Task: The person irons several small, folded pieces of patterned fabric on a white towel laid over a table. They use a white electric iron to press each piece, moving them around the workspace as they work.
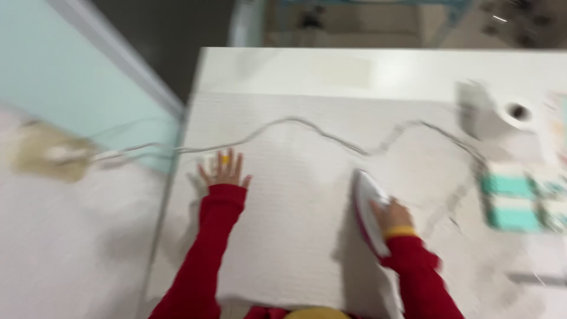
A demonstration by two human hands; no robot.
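Your right hand (390,214) was at the lower right of centre in the frame, fingers wrapped around the handle of a white and pink clothes iron (367,207). The iron sat tilted on the white textured cloth (295,236), its pointed nose toward the top of the frame. Your left hand (223,170) lay at the left of centre, palm down and fingers spread flat, gripping nothing and pressing the cloth near its left edge. A yellow mark showed on one finger; the blur prevented identifying it. The cloth covered most of the white table (378,71), from the middle of the frame to the bottom edge. The iron's power cord (295,121) ran in loose waves across the upper part of the cloth, from the right side toward a tan object (47,153) at the far left, too blurred to name. At the upper right stood a roll of white paper (508,115), and below it, at the right edge, a stack of white and teal packs (511,204). Judged from this view, the iron was rigid and fairly heavy, with a smooth sole that would slide easily on fabric and might be hot; take it only by the handle. The cloth appeared soft, light and limp, likely to wrinkle or shift unless held flat. Both sleeves were red, and the right wrist bore a yellow band (400,231).
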